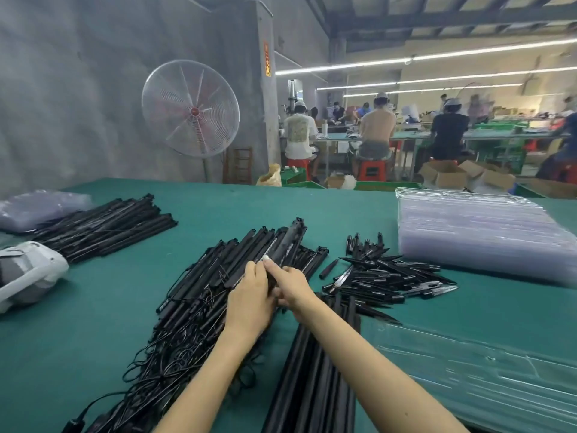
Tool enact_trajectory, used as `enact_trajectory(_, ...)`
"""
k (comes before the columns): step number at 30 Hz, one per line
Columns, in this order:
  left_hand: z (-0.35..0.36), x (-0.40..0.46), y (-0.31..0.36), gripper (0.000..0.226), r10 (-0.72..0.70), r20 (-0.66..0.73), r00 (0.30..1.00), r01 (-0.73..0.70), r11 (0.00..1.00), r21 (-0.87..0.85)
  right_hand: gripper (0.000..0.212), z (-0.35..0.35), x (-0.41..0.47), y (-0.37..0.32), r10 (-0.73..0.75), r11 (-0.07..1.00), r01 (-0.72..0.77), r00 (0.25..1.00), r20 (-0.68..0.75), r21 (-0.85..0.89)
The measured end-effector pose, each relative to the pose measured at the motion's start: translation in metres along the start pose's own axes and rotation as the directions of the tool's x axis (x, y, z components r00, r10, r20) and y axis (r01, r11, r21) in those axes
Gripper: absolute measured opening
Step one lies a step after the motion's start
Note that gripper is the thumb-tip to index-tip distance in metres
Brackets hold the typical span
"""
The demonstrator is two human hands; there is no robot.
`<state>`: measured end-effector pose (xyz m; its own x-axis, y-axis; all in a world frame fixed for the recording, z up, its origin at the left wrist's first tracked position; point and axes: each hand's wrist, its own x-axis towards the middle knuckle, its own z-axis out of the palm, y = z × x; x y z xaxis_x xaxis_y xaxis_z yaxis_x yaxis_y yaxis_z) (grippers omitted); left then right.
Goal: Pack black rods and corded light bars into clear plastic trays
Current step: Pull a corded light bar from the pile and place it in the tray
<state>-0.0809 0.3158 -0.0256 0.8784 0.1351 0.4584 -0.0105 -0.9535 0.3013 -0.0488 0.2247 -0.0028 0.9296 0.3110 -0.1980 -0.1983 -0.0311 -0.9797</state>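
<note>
Right now both hands, left hand [249, 300] and right hand [288, 287], grasp one light bar [288, 242] above the corded pile [199, 307]. Its cord, probably tangled beneath the fingers [251, 270], could snag neighbours and drag them across the tabletop [93, 307].
</note>
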Motion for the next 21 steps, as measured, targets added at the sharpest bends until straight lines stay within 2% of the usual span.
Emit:
enact_trajectory(1, -0.002, -0.002, -0.002, 0.038, -0.001, -0.002, 1.000, 0.001, 0.999, -0.048, 0.044, 0.005, 0.003, 0.001, -0.007, 0.999, 0.008, 1.000, -0.019, 0.037)
enact_trajectory(3, -0.009, -0.006, -0.008, 0.036, -0.063, 0.045, 0.997, 0.073, 0.959, -0.275, 0.040, 0.012, 0.009, 0.003, -0.047, 0.999, 0.050, 0.993, -0.112, 0.022)
enact_trajectory(5, -0.019, -0.011, -0.016, 0.042, -0.117, 0.187, 0.975, 0.203, 0.808, -0.554, 0.044, 0.015, 0.012, 0.004, -0.059, 0.993, 0.075, 0.984, -0.168, 0.089)
enact_trajectory(6, -0.024, -0.015, -0.021, 0.045, -0.105, 0.279, 0.955, 0.264, 0.731, -0.630, 0.046, 0.015, 0.012, 0.002, -0.055, 0.984, 0.084, 0.982, -0.178, 0.159)
enact_trajectory(8, -0.035, -0.027, -0.029, 0.039, -0.048, 0.431, 0.901, 0.343, 0.686, -0.641, 0.044, 0.013, 0.011, -0.004, -0.037, 0.945, 0.103, 0.977, -0.210, 0.312)
enact_trajectory(11, -0.046, -0.047, -0.037, 0.014, 0.052, 0.590, 0.806, 0.421, 0.650, -0.633, 0.037, 0.014, 0.011, -0.014, -0.047, 0.846, 0.192, 0.956, -0.290, 0.498)
enact_trajectory(13, -0.052, -0.057, -0.043, 0.017, 0.069, 0.616, 0.784, 0.428, 0.659, -0.619, 0.031, 0.014, 0.012, -0.021, -0.080, 0.768, 0.276, 0.937, -0.341, 0.578)
enact_trajectory(15, -0.061, -0.059, -0.046, 0.021, 0.065, 0.572, 0.817, 0.377, 0.691, -0.617, 0.025, 0.012, 0.011, -0.030, -0.115, 0.695, 0.347, 0.918, -0.379, 0.629)
enact_trajectory(17, -0.071, -0.055, -0.050, 0.024, 0.052, 0.478, 0.877, 0.264, 0.779, -0.569, 0.026, 0.008, 0.010, -0.040, -0.133, 0.633, 0.388, 0.907, -0.401, 0.669)
enact_trajectory(19, -0.080, -0.048, -0.055, 0.024, 0.029, 0.359, 0.933, 0.140, 0.890, -0.434, 0.028, 0.002, 0.009, -0.049, -0.136, 0.593, 0.424, 0.890, -0.434, 0.684)
enact_trajectory(21, -0.086, -0.042, -0.062, 0.017, 0.010, 0.372, 0.928, 0.130, 0.927, -0.351, 0.028, -0.008, 0.008, -0.058, -0.140, 0.572, 0.472, 0.862, -0.487, 0.671)
